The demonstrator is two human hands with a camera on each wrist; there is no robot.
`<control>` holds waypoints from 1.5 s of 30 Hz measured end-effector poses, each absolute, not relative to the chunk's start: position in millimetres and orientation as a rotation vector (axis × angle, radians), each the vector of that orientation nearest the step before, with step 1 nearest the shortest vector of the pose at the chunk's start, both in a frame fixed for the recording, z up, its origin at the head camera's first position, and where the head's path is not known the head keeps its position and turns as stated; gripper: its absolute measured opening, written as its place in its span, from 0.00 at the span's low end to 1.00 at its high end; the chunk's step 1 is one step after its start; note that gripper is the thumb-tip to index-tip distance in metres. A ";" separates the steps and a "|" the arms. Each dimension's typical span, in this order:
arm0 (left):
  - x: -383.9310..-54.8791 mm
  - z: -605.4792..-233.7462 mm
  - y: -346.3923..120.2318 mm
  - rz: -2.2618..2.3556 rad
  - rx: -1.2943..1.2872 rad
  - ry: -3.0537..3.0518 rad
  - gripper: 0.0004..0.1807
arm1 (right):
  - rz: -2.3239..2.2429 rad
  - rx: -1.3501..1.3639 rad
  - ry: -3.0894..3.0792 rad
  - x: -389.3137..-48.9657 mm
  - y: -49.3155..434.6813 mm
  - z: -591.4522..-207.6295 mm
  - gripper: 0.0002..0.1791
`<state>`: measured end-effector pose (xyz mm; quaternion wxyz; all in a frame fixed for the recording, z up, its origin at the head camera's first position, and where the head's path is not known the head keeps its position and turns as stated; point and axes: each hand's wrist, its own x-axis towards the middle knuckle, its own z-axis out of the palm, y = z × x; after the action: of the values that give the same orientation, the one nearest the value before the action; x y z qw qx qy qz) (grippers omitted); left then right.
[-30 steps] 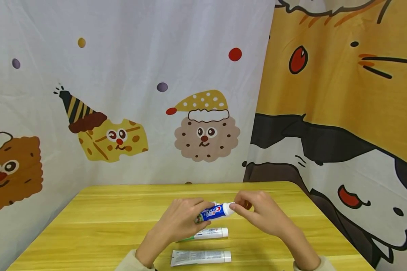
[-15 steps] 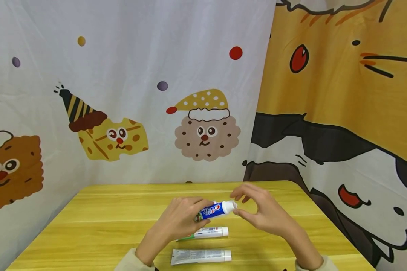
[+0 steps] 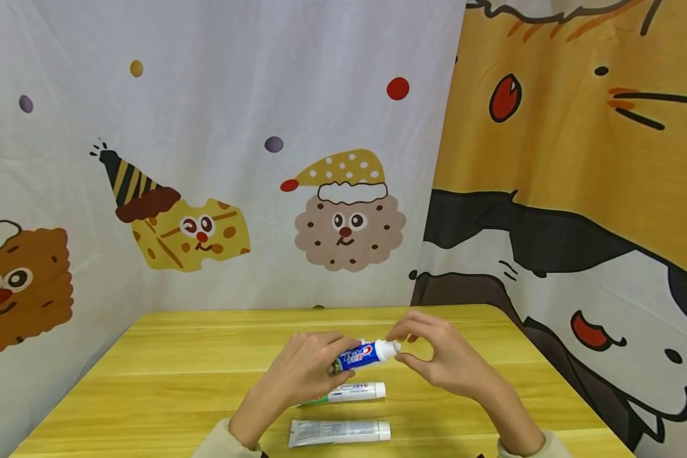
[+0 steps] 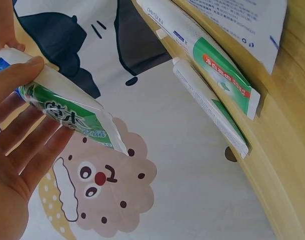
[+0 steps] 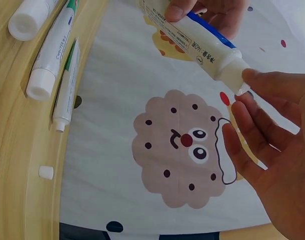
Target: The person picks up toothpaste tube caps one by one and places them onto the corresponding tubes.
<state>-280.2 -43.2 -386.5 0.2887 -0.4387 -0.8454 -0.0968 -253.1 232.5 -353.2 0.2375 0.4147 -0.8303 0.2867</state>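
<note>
My left hand (image 3: 300,369) grips a blue, white and green toothpaste tube (image 3: 357,357) above the table, its thumb across the body. The tube's flat green crimped end (image 4: 105,131) points away from the cap in the left wrist view. At its other end, the thumb and index finger of my right hand (image 3: 449,359) pinch the white cap (image 5: 231,75), the other fingers spread. Below the held tube a white and green toothpaste tube (image 3: 359,392) lies on the table, and a white and grey tube (image 3: 340,433) lies nearer me.
A third lying tube (image 5: 66,97), farthest back, shows a bare narrow nozzle. A small loose white cap (image 5: 46,172) stands on the wooden table (image 3: 194,381) near its far side. Behind the table hangs a cartoon-printed curtain (image 3: 217,108).
My right index finger lifted from the cap half a second ago, and now comes back down onto it. My left hand and the tube have stayed nearly still.
</note>
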 end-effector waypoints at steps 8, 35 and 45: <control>-278.9 -385.7 -43.9 -0.255 -1.166 -2.266 0.24 | 0.800 1.055 -2.340 -253.1 230.0 -353.2 0.05; -280.3 -387.3 -42.3 -0.241 -1.162 -2.272 0.24 | 0.782 1.130 -2.321 -254.1 231.2 -354.5 0.23; -279.4 -386.4 -42.4 -0.239 -1.160 -2.262 0.23 | 0.798 1.063 -2.360 -253.4 230.9 -355.1 0.09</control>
<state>-279.4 -42.4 -386.4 0.2901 -0.4348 -0.8478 -0.0894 -253.4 230.9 -355.1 0.2147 0.3832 -0.8510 0.2877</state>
